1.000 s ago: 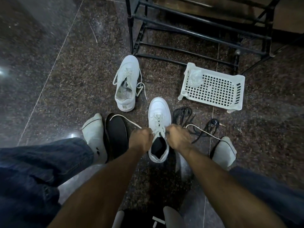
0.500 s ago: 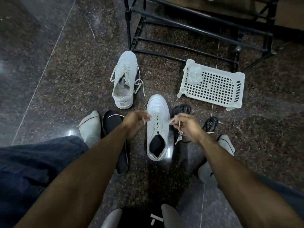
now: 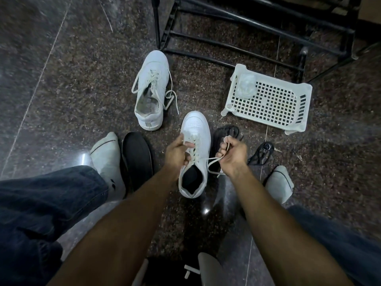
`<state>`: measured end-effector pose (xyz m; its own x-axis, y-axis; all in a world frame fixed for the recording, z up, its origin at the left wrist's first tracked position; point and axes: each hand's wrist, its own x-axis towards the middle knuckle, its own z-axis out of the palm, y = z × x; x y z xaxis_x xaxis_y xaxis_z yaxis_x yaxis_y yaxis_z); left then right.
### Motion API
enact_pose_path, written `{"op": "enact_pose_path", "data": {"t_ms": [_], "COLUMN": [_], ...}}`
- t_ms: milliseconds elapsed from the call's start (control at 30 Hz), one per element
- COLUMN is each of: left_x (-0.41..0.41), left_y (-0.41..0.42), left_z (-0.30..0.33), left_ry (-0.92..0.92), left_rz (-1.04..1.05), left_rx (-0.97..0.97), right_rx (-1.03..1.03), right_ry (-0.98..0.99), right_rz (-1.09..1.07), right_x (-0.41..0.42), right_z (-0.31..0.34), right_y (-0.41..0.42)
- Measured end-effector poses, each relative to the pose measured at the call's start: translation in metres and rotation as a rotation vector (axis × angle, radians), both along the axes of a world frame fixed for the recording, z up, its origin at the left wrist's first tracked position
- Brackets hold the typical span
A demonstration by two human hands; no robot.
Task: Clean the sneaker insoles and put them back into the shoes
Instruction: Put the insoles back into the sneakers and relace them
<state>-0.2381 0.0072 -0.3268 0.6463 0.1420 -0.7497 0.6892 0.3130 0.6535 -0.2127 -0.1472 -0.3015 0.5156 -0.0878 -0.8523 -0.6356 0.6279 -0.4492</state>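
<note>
The person sits low over the stone floor [image 3: 61,83] and works on the near sneaker [image 3: 195,129], which stands between the two socked feet. The left hand [image 3: 177,153] pinches a lace at the eyelets, over the tongue. The right hand [image 3: 233,155] is closed around the other lace end [image 3: 212,162] and holds it out to the side, so the hands are a little apart, each gripping lace. Inside this shoe I see something dark, probably an insole already put back, but I cannot be sure.

A black insole [image 3: 137,155] lies on the floor just beside the left foot. The second sneaker [image 3: 151,89] stands farther away, near the black rack [image 3: 247,23], with loose laces. A white basket [image 3: 268,100] lies to the right.

I judge the step in hand is handling the laces of the near shoe. The next move probably calls for finishing this lace, then taking the black insole and sliding it flat into the far shoe, toe end first.
</note>
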Motion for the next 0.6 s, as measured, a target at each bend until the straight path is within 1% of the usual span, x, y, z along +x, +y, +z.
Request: {"op": "enact_pose_path", "data": {"t_ms": [67,133,167,200,233,267,333,367,400,467,500,533,600], "left_x": [-0.001,0.000,0.000,0.001,0.002,0.002,0.005,0.007,0.009,0.012,0.013,0.013,0.015], "left_y": [-0.006,-0.010,-0.010,-0.010,-0.011,-0.012,-0.013,-0.014,-0.013,-0.011,-0.009,-0.007,-0.005], "left_z": [0.005,0.012,0.015,0.018,0.019,0.016,0.013,0.010,0.010,0.014,0.013,0.014,0.011], "left_ry": [-0.140,-0.254,-0.273,-0.271,-0.256,-0.228,-0.160,-0.129,-0.101,-0.050,-0.030,-0.020,-0.010], "left_rz": [-0.312,-0.695,-0.854,-0.951,-0.981,-0.962,-0.823,-0.735,-0.666,-0.604,-0.588,-0.584,-0.593], "left_rx": [0.147,0.344,0.442,0.502,0.522,0.514,0.415,0.341,0.274,0.209,0.204,0.203,0.190], "right_rx": [0.089,0.169,0.199,0.225,0.241,0.242,0.180,0.081,-0.069,-0.391,-0.490,-0.539,-0.627], "right_ry": [0.021,0.012,-0.006,-0.033,-0.063,-0.096,-0.163,-0.203,-0.242,-0.312,-0.345,-0.385,-0.457], "right_rz": [-0.078,-0.145,-0.162,-0.155,-0.126,-0.086,-0.002,0.069,0.172,0.455,0.591,0.697,0.812], "right_x": [-0.001,0.003,0.006,0.009,0.012,0.013,0.014,0.014,0.012,0.002,-0.004,-0.010,-0.017], "right_z": [0.006,0.018,0.025,0.031,0.036,0.038,0.036,0.033,0.029,0.021,0.017,0.012,0.001], "right_y": [0.004,0.010,0.014,0.018,0.022,0.026,0.030,0.030,0.028,0.023,0.021,0.020,0.015]}}
